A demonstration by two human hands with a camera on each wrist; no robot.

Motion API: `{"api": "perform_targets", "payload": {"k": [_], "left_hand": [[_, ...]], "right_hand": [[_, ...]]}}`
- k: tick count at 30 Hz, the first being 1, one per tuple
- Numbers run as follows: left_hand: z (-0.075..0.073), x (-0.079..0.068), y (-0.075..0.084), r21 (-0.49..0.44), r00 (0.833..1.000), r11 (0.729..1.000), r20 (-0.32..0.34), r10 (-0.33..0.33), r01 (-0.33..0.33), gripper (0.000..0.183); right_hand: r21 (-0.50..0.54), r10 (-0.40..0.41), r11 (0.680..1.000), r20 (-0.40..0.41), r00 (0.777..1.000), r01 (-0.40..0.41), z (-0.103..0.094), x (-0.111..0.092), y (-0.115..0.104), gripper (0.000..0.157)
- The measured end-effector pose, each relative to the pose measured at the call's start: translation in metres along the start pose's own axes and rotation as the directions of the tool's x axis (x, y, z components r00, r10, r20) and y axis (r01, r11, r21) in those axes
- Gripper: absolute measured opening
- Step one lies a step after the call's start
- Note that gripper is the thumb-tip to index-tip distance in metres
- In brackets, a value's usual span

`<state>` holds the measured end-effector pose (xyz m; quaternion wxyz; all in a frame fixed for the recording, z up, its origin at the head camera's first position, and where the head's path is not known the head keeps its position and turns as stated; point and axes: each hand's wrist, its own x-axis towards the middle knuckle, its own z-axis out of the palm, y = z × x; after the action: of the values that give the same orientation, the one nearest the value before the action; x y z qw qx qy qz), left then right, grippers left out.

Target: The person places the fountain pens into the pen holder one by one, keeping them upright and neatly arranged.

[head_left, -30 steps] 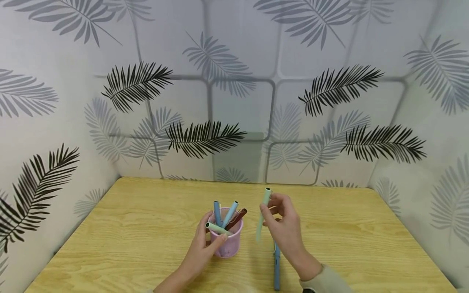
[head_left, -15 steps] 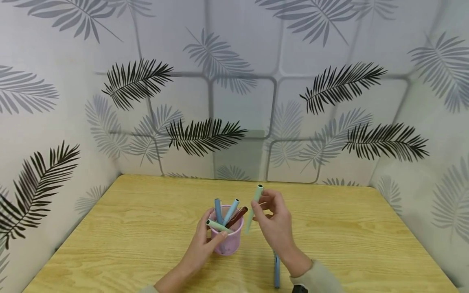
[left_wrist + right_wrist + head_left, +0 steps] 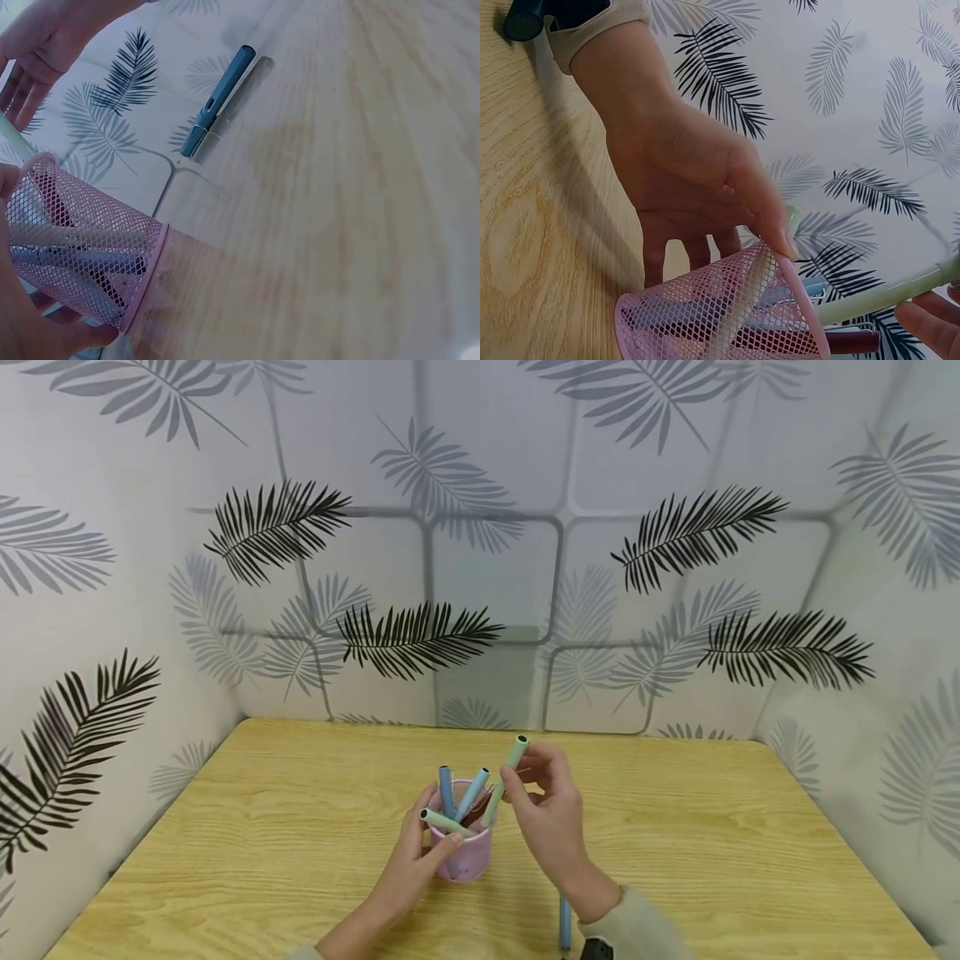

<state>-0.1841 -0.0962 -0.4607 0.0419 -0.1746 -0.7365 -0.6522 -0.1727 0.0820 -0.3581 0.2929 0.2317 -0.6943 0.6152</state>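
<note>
My left hand [image 3: 408, 860] grips a pink mesh pen cup [image 3: 467, 862] from its left side, thumb on the near rim. Several capped pens lean in it: a blue pen [image 3: 446, 793], a light blue pen [image 3: 474, 792], a dark red pen [image 3: 476, 812] and a pale green pen [image 3: 444, 821]. Between thumb and fingers, my right hand [image 3: 551, 827] pinches another pale green pen [image 3: 513, 764], tilted, its lower end at the cup's right rim. In the right wrist view this green pen [image 3: 889, 292] passes into the cup's mouth.
One blue pen [image 3: 566, 927] lies on the wood-grain table [image 3: 262, 843], partly covered by my right forearm; the left wrist view shows this blue pen [image 3: 219, 99] whole. A leaf-patterned wall [image 3: 495, 568] stands behind the table.
My right hand has moved left with the green pen, bringing its lower end from beside the cup to its mouth. The left hand has kept its grip on the cup.
</note>
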Motion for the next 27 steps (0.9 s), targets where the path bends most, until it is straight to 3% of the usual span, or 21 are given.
{"api": "perform_targets", "payload": {"k": [4, 13, 27], "left_hand": [[0.001, 0.001, -0.001, -0.004, 1.000, 1.000, -0.004, 0.018, -0.018, 0.065], [0.001, 0.001, -0.004, -0.003, 1.000, 1.000, -0.014, 0.013, -0.013, 0.063], [0.001, 0.002, -0.003, 0.039, 0.998, 0.998, -0.027, 0.057, -0.056, 0.062]], "right_hand": [[-0.037, 0.011, 0.999, 0.012, 1.000, -0.010, 0.002, -0.003, 0.003, 0.027], [-0.149, 0.023, 0.989, 0.044, 0.999, -0.017, 0.001, -0.013, 0.036, 0.022], [-0.256, 0.040, 0.966, 0.079, 0.996, -0.018, -0.005, -0.020, 0.043, 0.016]]}}
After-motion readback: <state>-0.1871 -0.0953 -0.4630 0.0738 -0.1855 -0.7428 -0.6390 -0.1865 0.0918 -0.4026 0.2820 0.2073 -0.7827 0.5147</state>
